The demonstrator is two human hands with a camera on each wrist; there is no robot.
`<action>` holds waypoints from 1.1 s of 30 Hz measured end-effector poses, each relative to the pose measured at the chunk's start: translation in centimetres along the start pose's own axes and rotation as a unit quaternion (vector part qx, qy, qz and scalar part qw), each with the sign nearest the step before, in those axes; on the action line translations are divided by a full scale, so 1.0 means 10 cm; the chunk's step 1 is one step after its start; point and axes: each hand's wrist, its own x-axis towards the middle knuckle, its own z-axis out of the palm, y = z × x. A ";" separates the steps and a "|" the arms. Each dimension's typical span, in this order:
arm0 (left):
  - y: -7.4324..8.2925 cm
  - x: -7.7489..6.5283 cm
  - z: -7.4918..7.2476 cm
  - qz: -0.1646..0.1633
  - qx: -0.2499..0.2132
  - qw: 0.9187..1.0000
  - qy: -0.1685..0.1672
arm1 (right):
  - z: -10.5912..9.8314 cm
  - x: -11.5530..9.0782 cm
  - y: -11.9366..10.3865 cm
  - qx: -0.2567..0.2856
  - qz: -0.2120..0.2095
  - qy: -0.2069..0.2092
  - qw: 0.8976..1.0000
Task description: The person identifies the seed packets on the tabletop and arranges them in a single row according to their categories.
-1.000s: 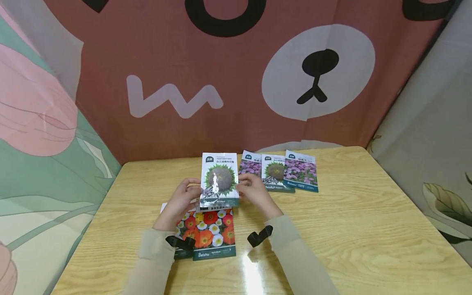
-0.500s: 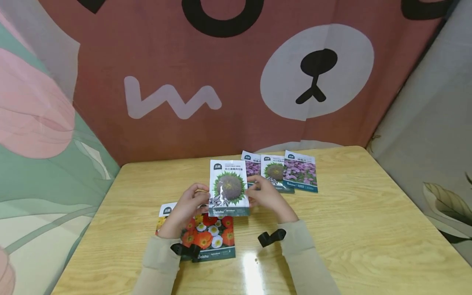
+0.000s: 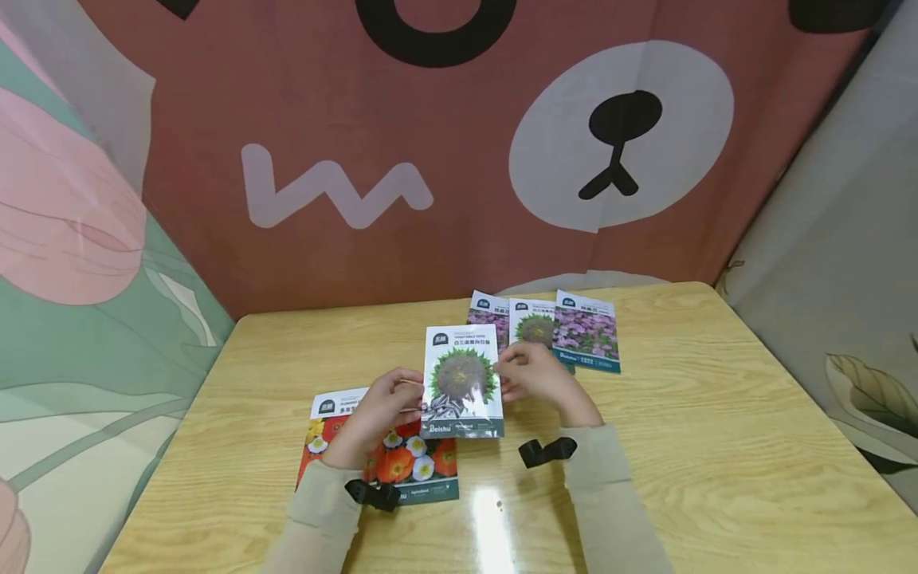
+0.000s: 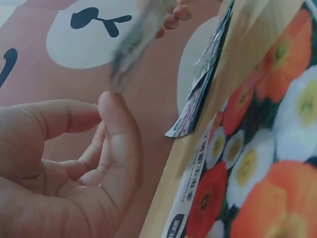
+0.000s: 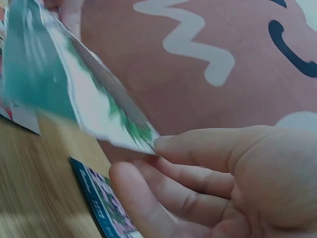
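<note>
Upright above the middle of the table is a seed packet [image 3: 462, 381] with a sunflower head, green leaves and striped seeds printed on it. My left hand [image 3: 382, 413] pinches its left edge and my right hand [image 3: 545, 381] pinches its right edge. The right wrist view shows the packet [image 5: 94, 94] slanting away from my right thumb and finger. Seen nearly edge-on and blurred in the left wrist view, the packet [image 4: 133, 47] meets my left fingertips. Below my left hand lie two poppy seed packets [image 3: 425, 469], overlapping and partly hidden by the hand and forearm.
Farther back on the wooden table [image 3: 717, 446] lie a purple-flower packet [image 3: 586, 331], another sunflower packet [image 3: 532, 325] and a second purple-flower packet [image 3: 482, 319], overlapping in a row. A brown curtain [image 3: 344, 263] with a cartoon face hangs behind the table's far edge.
Both hands have moved right and toward me with the sunflower seed packet between them. More of the left poppy packet now shows. The packets on the table stay where they were.
</note>
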 end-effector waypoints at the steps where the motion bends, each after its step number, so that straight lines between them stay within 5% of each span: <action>1: 0.00 0.00 0.02 -0.001 0.002 1.000 0.000 | -0.03 -0.01 0.01 0.000 -0.001 -0.004 1.000; 11: -0.03 -0.02 0.12 0.017 0.006 0.999 -0.027 | -0.18 -0.02 0.09 0.003 -0.006 -0.057 0.998; 33: -0.12 -0.08 0.38 0.008 0.045 0.994 -0.103 | -0.32 -0.09 0.12 -0.012 0.007 0.000 1.000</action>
